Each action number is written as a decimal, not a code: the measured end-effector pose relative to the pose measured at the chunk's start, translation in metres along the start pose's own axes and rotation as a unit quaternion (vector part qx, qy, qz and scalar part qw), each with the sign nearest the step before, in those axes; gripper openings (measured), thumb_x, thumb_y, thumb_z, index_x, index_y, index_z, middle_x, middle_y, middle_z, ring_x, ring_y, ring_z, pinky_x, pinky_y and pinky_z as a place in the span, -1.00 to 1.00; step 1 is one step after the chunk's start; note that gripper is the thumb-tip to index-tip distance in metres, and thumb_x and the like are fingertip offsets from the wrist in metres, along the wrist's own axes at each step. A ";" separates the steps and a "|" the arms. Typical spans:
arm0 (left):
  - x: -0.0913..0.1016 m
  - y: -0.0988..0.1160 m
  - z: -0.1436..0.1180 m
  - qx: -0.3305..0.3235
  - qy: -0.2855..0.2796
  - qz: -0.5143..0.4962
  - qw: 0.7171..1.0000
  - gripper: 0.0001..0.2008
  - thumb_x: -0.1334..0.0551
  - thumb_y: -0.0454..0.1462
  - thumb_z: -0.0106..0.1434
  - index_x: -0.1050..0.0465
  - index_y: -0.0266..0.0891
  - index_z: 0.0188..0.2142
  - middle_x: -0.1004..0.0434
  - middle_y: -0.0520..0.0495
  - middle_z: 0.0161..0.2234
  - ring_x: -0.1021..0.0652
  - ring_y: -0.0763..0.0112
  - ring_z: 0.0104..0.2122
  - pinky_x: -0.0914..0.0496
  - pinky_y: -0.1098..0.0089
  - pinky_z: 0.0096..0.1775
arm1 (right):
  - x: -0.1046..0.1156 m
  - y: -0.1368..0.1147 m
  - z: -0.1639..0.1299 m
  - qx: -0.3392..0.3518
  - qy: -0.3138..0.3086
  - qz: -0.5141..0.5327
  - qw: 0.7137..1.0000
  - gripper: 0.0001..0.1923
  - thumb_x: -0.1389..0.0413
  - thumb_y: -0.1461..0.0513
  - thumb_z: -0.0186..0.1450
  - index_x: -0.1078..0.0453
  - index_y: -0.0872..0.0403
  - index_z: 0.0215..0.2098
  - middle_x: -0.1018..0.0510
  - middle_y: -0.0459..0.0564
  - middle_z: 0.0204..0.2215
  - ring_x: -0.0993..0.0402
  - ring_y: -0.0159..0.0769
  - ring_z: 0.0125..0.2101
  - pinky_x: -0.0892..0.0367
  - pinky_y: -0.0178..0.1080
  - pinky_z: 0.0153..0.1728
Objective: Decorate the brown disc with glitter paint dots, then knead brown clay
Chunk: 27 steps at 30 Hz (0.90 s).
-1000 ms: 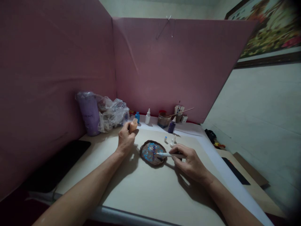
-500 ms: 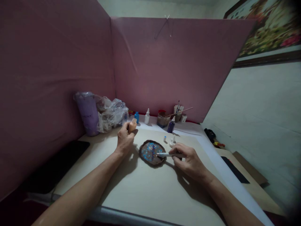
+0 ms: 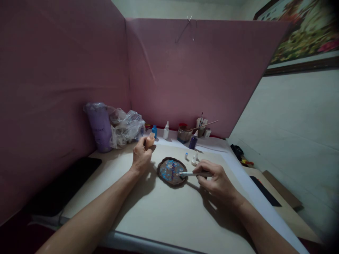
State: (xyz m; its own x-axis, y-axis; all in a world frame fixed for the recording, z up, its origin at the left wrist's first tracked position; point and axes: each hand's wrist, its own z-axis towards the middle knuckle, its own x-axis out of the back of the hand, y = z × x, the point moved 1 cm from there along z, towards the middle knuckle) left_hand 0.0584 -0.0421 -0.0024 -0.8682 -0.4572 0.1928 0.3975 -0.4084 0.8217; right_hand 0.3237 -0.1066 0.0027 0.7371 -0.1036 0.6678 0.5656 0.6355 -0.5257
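My left hand (image 3: 141,155) is closed around a small peach-coloured paint bottle (image 3: 150,140), held up over the table to the left of a dish. The round brown dish (image 3: 166,180) has a wavy rim and carries blue, pale and purple dabs. Pinched in my right hand (image 3: 215,178) is a slim white paintbrush (image 3: 191,174), lying nearly level with its tip over the right part of the dish. Whether the tip touches the surface I cannot tell. Just beyond the dish stand a small blue-topped piece (image 3: 186,155) and white caps (image 3: 194,160).
Along the back stand a blue bottle (image 3: 154,131), a white bottle (image 3: 166,131), a jar (image 3: 183,135) with a brush across it, a purple bottle (image 3: 193,141) and a brush holder (image 3: 201,130). A purple tumbler (image 3: 100,128) and plastic bags (image 3: 127,128) are at left.
My right hand and the brush have shifted slightly right, the tip moving toward the dish's right rim. My left hand keeps the bottle in nearly the same place.
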 end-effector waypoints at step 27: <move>0.000 0.000 -0.001 -0.002 -0.007 -0.005 1.000 -0.80 -0.22 -0.28 0.07 -0.38 -0.20 -0.26 -0.42 0.06 -0.38 -0.40 0.43 -0.38 -0.26 0.46 -0.30 | -0.002 0.000 0.000 -0.009 0.005 -0.013 1.000 -0.82 -0.03 0.43 0.05 -0.38 0.08 -0.45 -0.43 -0.09 -0.48 -0.35 -0.34 -0.45 -0.23 -0.30 -0.41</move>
State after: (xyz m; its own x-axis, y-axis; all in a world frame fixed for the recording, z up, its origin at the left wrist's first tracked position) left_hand 0.0583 -0.0426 -0.0030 -0.8760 -0.4423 0.1926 0.3907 -0.4163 0.8210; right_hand 0.3226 -0.1060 0.0017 0.7252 -0.1281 0.6765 0.5917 0.6184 -0.5172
